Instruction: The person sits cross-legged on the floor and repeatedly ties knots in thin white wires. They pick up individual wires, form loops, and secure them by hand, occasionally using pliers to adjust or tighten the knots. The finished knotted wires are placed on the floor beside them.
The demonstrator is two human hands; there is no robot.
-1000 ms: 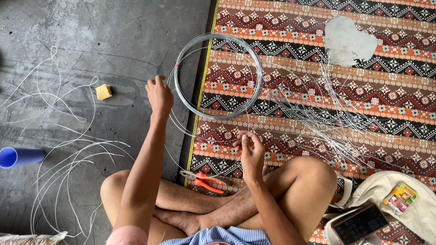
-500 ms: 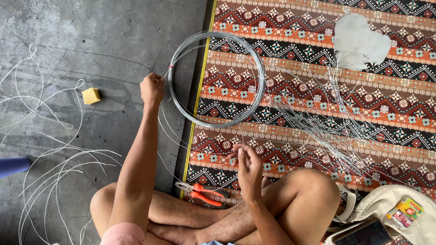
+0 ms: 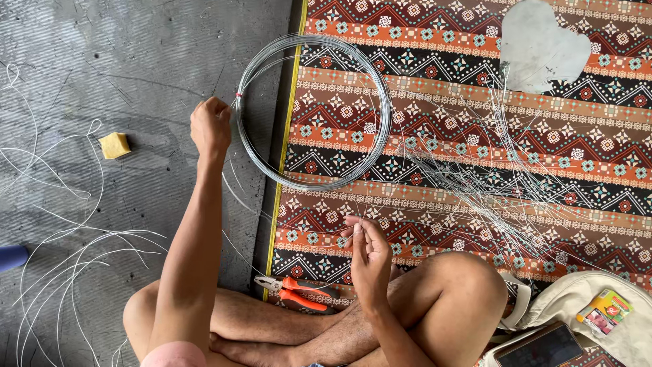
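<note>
Grey concrete floor (image 3: 136,41) on the left; patterned woven mat (image 3: 475,136) on the right; the round coil of thin grey wire (image 3: 312,112) lies across the mat edge; left hand (image 3: 210,126) fisted against the coil's rim; right hand (image 3: 367,248) pinches a single wire strand between its fingertips; orange-handled pliers (image 3: 295,292) rest beside the crossed legs.

Soft, even daylight falls across my view; shadows under my left hand (image 3: 210,126) and the wire coil (image 3: 312,112) are faint. Everything looks sharp, with slight glare on the concrete floor (image 3: 102,68) toward ten o'clock.
</note>
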